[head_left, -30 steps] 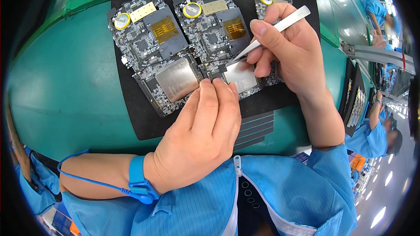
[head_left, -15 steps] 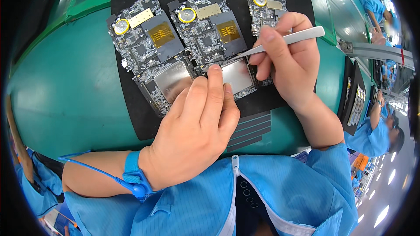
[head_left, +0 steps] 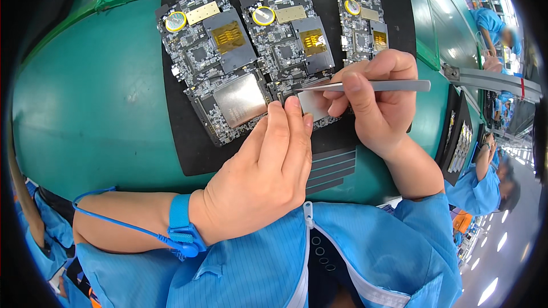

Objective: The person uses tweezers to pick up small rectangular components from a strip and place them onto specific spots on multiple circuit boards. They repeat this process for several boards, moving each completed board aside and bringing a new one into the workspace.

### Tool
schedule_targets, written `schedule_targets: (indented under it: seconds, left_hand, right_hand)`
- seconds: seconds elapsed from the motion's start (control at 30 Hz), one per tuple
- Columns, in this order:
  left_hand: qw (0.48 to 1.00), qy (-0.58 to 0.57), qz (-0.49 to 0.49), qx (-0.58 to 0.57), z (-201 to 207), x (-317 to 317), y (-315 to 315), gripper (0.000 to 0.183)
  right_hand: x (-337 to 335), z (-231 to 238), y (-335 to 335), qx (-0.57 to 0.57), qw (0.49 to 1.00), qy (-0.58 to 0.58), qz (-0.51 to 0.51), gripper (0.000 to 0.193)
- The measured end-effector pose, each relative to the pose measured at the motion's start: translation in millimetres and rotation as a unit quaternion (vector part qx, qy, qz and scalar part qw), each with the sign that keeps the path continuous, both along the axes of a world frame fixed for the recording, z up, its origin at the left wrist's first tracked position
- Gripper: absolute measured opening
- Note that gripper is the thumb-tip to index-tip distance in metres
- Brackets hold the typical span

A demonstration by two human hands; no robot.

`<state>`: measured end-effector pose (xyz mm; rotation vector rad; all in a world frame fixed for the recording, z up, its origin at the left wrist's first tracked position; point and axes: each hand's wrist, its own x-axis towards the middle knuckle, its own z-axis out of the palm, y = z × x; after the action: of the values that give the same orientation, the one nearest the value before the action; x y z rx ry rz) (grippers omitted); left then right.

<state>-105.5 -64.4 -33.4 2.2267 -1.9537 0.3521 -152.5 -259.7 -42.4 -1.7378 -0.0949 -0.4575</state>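
Tweezers (head_left: 394, 85) sit pinched in right hand (head_left: 381, 102), centre-right of frame, tip at middle circuit board (head_left: 284, 52); left hand (head_left: 257, 179) touches it, grip unclear.

Left grip (head_left: 254, 177) palm down, right grip (head_left: 381, 100) pinched, forearms (head_left: 128, 221) angled inward

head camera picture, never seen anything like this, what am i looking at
There is no robot here: a person works bare-handed, seen from a fisheye camera worn on the head, which bends straight edges. On the green table lies a black mat bearing three circuit boards. The right hand holds silver tweezers, their tips at the middle board; whether they touch it is hard to tell. The left hand has its fingers beside that board's silver plate. A blue strap circles the left wrist.
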Motion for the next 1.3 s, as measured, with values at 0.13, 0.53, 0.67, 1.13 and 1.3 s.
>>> schedule_targets:
  seconds: [0.13,0.53,0.67,1.13,1.3]
  left_hand:
    - [1.0,-0.003,0.008,-0.007,-1.0,-0.7,0.4,0.042]
    - [0.996,0.077,0.031,-0.015,4.6,1.7,-2.4,0.05]
    - [0.997,0.07,0.032,0.0,4.7,-3.2,-0.6,0.052]
    - [0.999,0.029,0.018,-0.027,-2.5,-4.6,1.5,0.049]
    - [0.999,0.025,0.02,-0.031,-2.2,-4.6,0.3,0.047]
  right_hand:
    - [0.0,-4.0,-0.1,-0.097,0.993,-0.066,-0.002,0.019]
    - [-24.2,14.6,-1.4,0.091,0.992,-0.008,-0.083,0.026]
    - [-13.6,3.6,-0.8,-0.103,0.985,-0.133,-0.031,0.025]
    - [-9.0,-14.9,7.8,-0.268,0.941,-0.205,-0.013,0.029]
    - [-8.0,-14.0,4.5,-0.284,0.931,-0.228,0.01,0.035]
